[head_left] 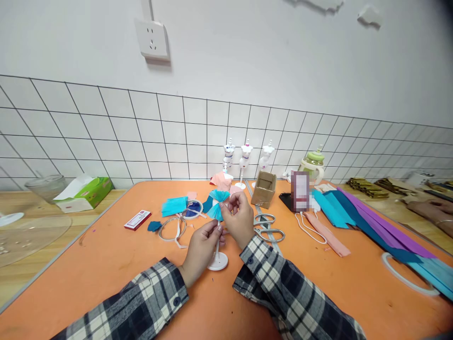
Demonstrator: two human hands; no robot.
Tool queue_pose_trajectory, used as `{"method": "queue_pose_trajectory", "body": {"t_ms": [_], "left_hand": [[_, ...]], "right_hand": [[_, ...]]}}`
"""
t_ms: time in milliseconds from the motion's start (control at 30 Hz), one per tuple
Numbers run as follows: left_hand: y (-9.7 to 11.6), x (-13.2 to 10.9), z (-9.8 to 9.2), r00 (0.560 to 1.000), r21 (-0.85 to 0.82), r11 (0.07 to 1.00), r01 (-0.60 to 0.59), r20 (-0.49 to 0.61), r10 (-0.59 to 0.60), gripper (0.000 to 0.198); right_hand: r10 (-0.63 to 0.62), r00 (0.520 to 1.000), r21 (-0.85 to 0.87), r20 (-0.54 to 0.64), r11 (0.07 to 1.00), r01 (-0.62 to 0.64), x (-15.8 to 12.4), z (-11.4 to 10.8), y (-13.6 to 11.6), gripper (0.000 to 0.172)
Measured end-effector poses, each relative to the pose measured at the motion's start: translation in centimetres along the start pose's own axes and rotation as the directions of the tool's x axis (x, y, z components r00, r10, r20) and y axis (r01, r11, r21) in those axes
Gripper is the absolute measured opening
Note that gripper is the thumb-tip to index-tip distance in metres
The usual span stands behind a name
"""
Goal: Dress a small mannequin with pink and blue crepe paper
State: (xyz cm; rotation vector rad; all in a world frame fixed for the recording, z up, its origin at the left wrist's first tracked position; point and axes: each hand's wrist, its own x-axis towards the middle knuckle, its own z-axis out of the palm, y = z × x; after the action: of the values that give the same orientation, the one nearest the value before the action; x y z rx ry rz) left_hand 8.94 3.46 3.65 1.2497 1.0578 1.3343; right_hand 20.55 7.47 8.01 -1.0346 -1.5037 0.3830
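A miniature dress form stands upright in front of me on a round white base [217, 261]. Pleated, fanned-out bright blue crepe paper [216, 204] is at its top. My left hand [202, 246] is closed, thumb and fingertips pinching around the thin stem just under the paper. Above it, the thumb of my right hand [239, 218] presses against the right edge of the blue paper, its fingers curled in a pinch. The fingers hide much of the small body. Just right of that hand lies a pair of scissors [269, 234].
Behind stand three decorated dress forms [247, 153] and a cardboard box [264, 189]. Rings of ribbon [172, 229], blue paper [174, 206] and a small red-and-white box [138, 220] lie left. Paper strips [375, 222], a phone [300, 191] and a bottle [313, 165] are right. Another person's hand [433, 212] shows far right.
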Motion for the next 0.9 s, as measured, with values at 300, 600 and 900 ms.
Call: {"method": "queue_pose_trajectory", "body": {"t_ms": [300, 600, 900], "left_hand": [[0.0, -0.2, 0.2, 1.000, -0.021, 1.000, 0.007, -0.002, -0.007, 0.033], [0.9, -0.6, 0.4, 1.000, 0.071, 0.997, -0.020, -0.004, 0.021, 0.030], [0.5, -0.5, 0.2, 1.000, 0.062, 0.998, -0.016, -0.003, 0.016, 0.030]], "right_hand": [[-0.244, 0.968, -0.139, -0.062, 0.962, 0.234, -0.5, -0.2, 0.3, 0.019], [-0.401, 0.916, -0.239, 0.009, 0.888, 0.392, -0.3, -1.0, -0.4, 0.016], [-0.406, 0.913, -0.259, 0.036, 0.879, 0.401, -0.5, -0.9, 0.3, 0.023]]}}
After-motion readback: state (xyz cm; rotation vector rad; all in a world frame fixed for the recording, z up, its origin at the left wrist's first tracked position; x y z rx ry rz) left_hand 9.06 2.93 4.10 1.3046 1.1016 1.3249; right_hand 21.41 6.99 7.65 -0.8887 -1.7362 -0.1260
